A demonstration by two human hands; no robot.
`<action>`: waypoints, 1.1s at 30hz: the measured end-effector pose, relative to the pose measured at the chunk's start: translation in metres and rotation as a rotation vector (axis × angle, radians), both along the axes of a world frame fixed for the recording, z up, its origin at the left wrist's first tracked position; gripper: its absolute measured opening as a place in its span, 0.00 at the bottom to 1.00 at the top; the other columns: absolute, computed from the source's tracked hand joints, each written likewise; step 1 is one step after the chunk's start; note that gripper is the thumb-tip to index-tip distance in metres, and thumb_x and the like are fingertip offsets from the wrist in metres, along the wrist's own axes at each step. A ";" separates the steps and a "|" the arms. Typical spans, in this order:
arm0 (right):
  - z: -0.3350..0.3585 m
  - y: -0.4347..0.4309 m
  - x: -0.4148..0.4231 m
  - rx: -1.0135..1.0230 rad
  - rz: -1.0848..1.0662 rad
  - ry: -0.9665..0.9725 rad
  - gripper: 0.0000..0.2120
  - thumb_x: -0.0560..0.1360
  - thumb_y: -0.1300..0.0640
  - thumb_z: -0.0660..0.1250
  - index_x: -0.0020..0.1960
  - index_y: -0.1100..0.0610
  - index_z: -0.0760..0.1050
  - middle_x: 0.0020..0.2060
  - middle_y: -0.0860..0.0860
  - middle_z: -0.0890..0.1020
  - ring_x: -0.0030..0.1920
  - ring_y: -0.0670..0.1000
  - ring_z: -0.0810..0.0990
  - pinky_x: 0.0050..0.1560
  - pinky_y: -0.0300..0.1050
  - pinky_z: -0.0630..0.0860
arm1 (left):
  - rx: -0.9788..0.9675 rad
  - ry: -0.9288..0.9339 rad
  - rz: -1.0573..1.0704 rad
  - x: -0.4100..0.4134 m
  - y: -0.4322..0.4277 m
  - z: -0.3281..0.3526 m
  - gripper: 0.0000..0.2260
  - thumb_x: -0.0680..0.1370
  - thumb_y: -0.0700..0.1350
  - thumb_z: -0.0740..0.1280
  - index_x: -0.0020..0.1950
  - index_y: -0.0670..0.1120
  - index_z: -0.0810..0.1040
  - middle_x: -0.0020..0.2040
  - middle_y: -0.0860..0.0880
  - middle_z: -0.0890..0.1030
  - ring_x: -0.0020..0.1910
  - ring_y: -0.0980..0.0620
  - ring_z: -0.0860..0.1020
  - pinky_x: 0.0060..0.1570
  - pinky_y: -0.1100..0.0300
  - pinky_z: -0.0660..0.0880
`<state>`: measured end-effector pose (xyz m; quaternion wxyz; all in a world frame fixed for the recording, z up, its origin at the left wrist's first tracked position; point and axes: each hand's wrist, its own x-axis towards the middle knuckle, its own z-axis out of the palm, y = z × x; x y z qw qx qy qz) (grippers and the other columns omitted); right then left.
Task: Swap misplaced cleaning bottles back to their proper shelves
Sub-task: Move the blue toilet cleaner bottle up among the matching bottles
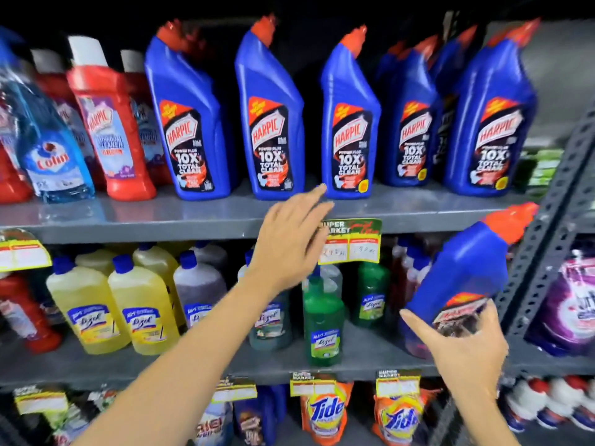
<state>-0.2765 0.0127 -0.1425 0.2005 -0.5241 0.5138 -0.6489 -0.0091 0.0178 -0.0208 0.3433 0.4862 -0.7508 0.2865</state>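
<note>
While the right hand (463, 346) grips one blue Harpic bottle (463, 272), the left hand's (289, 239) fingers (317, 194) spread empty beside five shelved ones.

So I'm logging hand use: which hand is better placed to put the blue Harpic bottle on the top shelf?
The right hand. It already holds the Harpic bottle, tilted, just below the top shelf. The left hand is empty, reaching toward the shelved bottles.

light: bright, from the front | top edge: black | glare: upper shelf (128, 217) left of the left hand (289, 239) | blur: bottle (463, 278) above the right hand (463, 342) | edges: bowed, soft
</note>
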 end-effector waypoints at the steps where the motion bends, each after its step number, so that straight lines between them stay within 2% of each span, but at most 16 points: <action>1: 0.013 -0.001 -0.001 -0.026 0.001 0.000 0.42 0.48 0.29 0.77 0.58 0.46 0.72 0.44 0.39 0.83 0.44 0.38 0.81 0.43 0.25 0.71 | 0.049 -0.038 0.072 0.003 -0.005 0.008 0.19 0.81 0.49 0.59 0.68 0.42 0.72 0.72 0.44 0.70 0.67 0.43 0.71 0.64 0.48 0.65; 3: 0.037 -0.003 -0.003 -0.080 0.000 0.008 0.42 0.49 0.30 0.78 0.57 0.48 0.73 0.45 0.38 0.82 0.44 0.37 0.81 0.43 0.23 0.70 | 0.147 -0.100 0.191 0.004 -0.013 0.014 0.20 0.81 0.51 0.58 0.68 0.42 0.73 0.69 0.42 0.74 0.65 0.43 0.74 0.63 0.47 0.66; 5: 0.058 -0.007 -0.003 -0.116 0.008 0.001 0.39 0.49 0.31 0.78 0.54 0.47 0.72 0.44 0.38 0.82 0.42 0.33 0.79 0.40 0.21 0.69 | 0.161 -0.089 0.216 0.003 -0.017 0.011 0.18 0.81 0.51 0.59 0.66 0.41 0.75 0.64 0.41 0.79 0.60 0.41 0.77 0.59 0.47 0.71; 8: 0.095 -0.015 0.002 -0.169 -0.028 0.009 0.36 0.49 0.31 0.78 0.50 0.44 0.71 0.42 0.35 0.79 0.40 0.31 0.77 0.39 0.22 0.68 | 0.161 -0.070 0.223 0.002 -0.019 0.009 0.20 0.81 0.52 0.55 0.64 0.41 0.76 0.61 0.42 0.81 0.57 0.41 0.79 0.54 0.47 0.75; 10: 0.121 -0.024 0.006 -0.185 -0.075 0.039 0.36 0.48 0.29 0.76 0.49 0.44 0.70 0.41 0.35 0.78 0.40 0.37 0.75 0.44 0.31 0.68 | 0.161 -0.074 0.225 0.002 -0.019 0.009 0.22 0.81 0.53 0.53 0.65 0.41 0.76 0.61 0.42 0.81 0.57 0.41 0.79 0.51 0.47 0.76; 12: 0.147 -0.037 0.010 -0.184 -0.127 0.088 0.38 0.48 0.27 0.74 0.51 0.45 0.70 0.44 0.40 0.77 0.44 0.43 0.74 0.48 0.40 0.69 | 0.164 -0.064 0.227 0.002 -0.019 0.008 0.22 0.81 0.53 0.52 0.64 0.42 0.76 0.61 0.43 0.81 0.57 0.42 0.79 0.52 0.47 0.75; 14: 0.167 -0.050 0.015 -0.162 -0.137 0.099 0.39 0.48 0.26 0.74 0.51 0.46 0.70 0.46 0.43 0.78 0.47 0.47 0.76 0.49 0.43 0.70 | 0.151 -0.050 0.235 0.001 -0.018 0.007 0.22 0.81 0.53 0.52 0.63 0.43 0.77 0.61 0.44 0.81 0.58 0.43 0.79 0.52 0.48 0.75; 17: 0.184 -0.070 0.026 -0.113 -0.134 0.122 0.43 0.49 0.27 0.75 0.54 0.53 0.72 0.50 0.48 0.82 0.52 0.54 0.80 0.51 0.48 0.73 | 0.151 -0.037 0.250 0.001 -0.018 0.007 0.22 0.81 0.54 0.52 0.63 0.44 0.78 0.61 0.45 0.81 0.59 0.44 0.79 0.52 0.49 0.74; 21: 0.190 -0.085 0.037 -0.015 -0.153 0.231 0.50 0.51 0.24 0.72 0.61 0.57 0.72 0.55 0.52 0.81 0.57 0.59 0.79 0.53 0.53 0.73 | 0.167 -0.021 0.249 0.002 -0.018 0.006 0.23 0.81 0.54 0.51 0.64 0.45 0.77 0.62 0.45 0.81 0.60 0.44 0.78 0.54 0.49 0.73; 27: 0.188 -0.089 0.040 0.065 -0.138 0.349 0.59 0.53 0.23 0.72 0.72 0.59 0.64 0.64 0.55 0.77 0.64 0.61 0.76 0.58 0.57 0.74 | 0.146 -0.009 0.243 0.001 -0.016 0.006 0.19 0.80 0.52 0.57 0.63 0.44 0.78 0.61 0.45 0.82 0.59 0.44 0.79 0.53 0.49 0.74; 31: 0.189 -0.088 0.031 0.039 -0.034 0.324 0.68 0.53 0.34 0.80 0.80 0.58 0.47 0.76 0.57 0.65 0.75 0.58 0.64 0.69 0.56 0.66 | 0.155 -0.002 0.243 0.000 -0.017 0.007 0.18 0.80 0.52 0.58 0.63 0.44 0.78 0.61 0.45 0.81 0.60 0.44 0.78 0.55 0.49 0.73; 33: 0.187 -0.090 0.031 0.037 -0.009 0.364 0.69 0.54 0.39 0.82 0.80 0.57 0.43 0.76 0.57 0.63 0.75 0.58 0.63 0.70 0.56 0.65 | 0.155 0.006 0.238 0.001 -0.017 0.007 0.18 0.81 0.52 0.58 0.64 0.44 0.77 0.62 0.44 0.81 0.61 0.44 0.78 0.55 0.48 0.73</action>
